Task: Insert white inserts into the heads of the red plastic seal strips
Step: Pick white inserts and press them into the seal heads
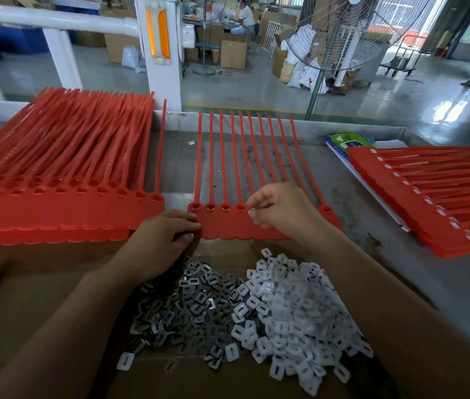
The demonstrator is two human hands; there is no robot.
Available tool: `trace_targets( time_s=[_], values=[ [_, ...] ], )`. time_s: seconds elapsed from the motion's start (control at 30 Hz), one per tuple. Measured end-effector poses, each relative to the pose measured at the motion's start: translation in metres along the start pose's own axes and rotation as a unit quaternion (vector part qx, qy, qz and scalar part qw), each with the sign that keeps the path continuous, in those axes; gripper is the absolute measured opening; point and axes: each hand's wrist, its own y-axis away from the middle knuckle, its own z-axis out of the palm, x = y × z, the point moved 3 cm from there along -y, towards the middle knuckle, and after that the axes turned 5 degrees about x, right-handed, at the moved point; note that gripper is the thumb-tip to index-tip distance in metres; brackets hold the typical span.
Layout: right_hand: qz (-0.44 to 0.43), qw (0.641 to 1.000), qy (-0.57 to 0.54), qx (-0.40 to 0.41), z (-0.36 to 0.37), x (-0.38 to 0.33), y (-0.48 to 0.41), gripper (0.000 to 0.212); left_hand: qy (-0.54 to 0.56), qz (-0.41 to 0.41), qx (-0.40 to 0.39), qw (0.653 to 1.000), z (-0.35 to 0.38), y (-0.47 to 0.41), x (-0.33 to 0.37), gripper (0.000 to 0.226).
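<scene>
Ten joined red seal strips (pixel 228 226) lay flat on the grey bench (pixel 372 214) before you, tails pointing away. Your left hand (pixel 161 240) pressed down on the sheet's near left corner, fingers curled onto it. Your right hand (pixel 279 210) hovered over the middle heads, fingertips pinched together; I could not tell what they held. White inserts (pixel 294 309) lay heaped beside dark metal clips (pixel 196 306) on cardboard (pixel 40 298) below your wrists.
</scene>
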Motion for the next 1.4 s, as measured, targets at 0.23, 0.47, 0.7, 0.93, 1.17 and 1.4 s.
trace_targets(
  time_s=[0.23,0.47,0.7,0.93,1.17,1.4],
  values=[
    [-0.037,0.996,0.037,0.077,0.006,0.002,-0.024,0.010,0.010,-0.002,-0.002,1.000,-0.001,0.001,0.001,0.028],
    [-0.016,0.996,0.061,0.061,0.017,0.008,-0.037,0.013,0.008,0.004,-0.001,1.000,-0.002,0.001,0.002,0.029],
    [-0.017,0.993,0.114,0.031,0.021,0.009,-0.044,0.016,0.004,0.011,-0.002,1.000,-0.002,0.000,0.002,0.028],
    [0.005,0.990,0.131,0.043,0.024,0.010,-0.048,0.016,0.005,0.012,0.001,1.000,-0.002,0.000,0.003,0.028],
    [0.037,0.993,0.089,0.067,0.022,0.008,-0.048,0.014,0.004,0.008,-0.003,1.000,-0.002,0.001,0.002,0.029],
    [0.020,0.991,0.119,0.051,0.020,0.006,-0.045,0.018,-0.002,0.006,-0.008,1.000,-0.001,0.001,0.001,0.029]
  ],
)
